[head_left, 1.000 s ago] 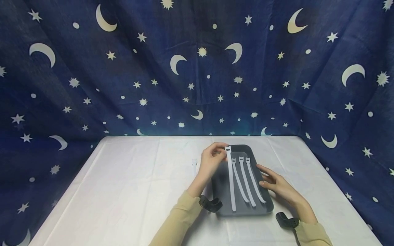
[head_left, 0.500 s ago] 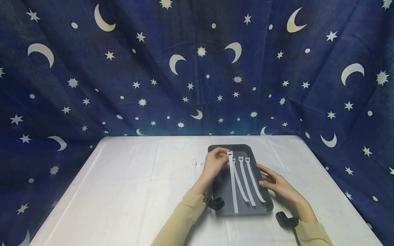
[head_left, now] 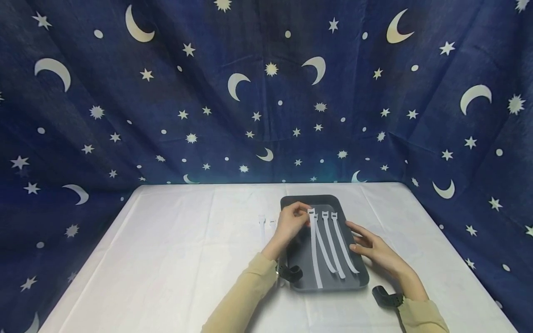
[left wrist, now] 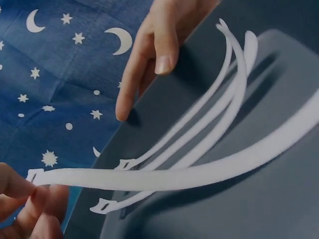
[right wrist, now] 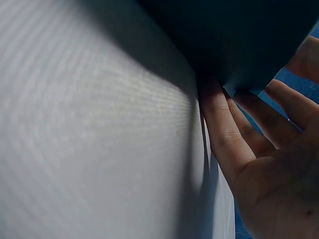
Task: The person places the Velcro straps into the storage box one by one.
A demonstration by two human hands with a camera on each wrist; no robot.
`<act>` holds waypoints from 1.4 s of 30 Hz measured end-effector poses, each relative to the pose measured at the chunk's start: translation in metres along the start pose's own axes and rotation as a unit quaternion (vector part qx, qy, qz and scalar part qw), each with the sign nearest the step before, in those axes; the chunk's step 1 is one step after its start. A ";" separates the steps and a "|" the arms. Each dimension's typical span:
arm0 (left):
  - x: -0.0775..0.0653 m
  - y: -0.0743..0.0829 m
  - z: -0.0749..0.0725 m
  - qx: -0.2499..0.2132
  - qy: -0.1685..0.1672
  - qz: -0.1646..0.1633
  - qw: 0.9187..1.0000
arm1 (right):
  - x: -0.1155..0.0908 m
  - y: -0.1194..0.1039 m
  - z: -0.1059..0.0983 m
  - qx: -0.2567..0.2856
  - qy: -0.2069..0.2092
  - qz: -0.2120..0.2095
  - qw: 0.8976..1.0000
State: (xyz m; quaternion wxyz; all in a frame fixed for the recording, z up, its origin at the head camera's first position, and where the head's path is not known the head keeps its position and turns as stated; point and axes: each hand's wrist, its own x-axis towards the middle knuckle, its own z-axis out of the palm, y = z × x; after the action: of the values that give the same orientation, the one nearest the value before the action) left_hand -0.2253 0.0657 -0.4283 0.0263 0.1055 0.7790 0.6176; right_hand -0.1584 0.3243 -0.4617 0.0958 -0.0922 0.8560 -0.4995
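Between thumb and fingers, my left hand [head_left: 290, 223] pinches the slotted head of a white hook-and-loop cable tie [left wrist: 149, 179]. This tie hangs over the grey tray [head_left: 297, 254], its tail reaching toward the tray's near edge; whether the tail touches the floor cannot be told. Three similar cable ties [head_left: 334, 247] lie side by side in the tray, slotted heads at the far end. My right hand [head_left: 376, 249] is at the tray's right side. In the right wrist view its fairly straight fingers [right wrist: 227, 129] touch the tray's outer wall.
Left of the tray, more white ties [head_left: 262, 226] lie on the white-covered table [head_left: 166, 259], partly hidden behind my left forearm. A dark blue curtain [head_left: 266, 115] with moons and stars hangs behind the table. Black bands [head_left: 290, 274] sit on both wrists.
My left hand has moved slightly right and nearer with the pinched cable tie, whose head is now just beside the leftmost lying tie. The right hand has stayed at the tray.
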 end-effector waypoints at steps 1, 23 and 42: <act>0.000 -0.001 0.000 0.007 -0.001 -0.002 1.000 | 0.000 0.000 0.000 0.002 -0.002 -0.002 1.000; 0.009 -0.001 0.001 0.177 -0.027 -0.038 0.983 | 0.002 0.005 0.001 0.013 -0.001 0.001 1.000; 0.007 -0.009 -0.004 0.164 -0.039 -0.013 0.986 | 0.001 0.004 0.001 0.002 0.001 0.002 1.000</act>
State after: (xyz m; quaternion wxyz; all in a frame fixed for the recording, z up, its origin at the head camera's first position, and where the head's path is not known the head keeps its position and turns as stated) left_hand -0.2344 0.0619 -0.4351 0.0468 0.1220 0.8693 0.4767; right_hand -0.1593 0.3250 -0.4657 0.0957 -0.0896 0.8554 -0.5010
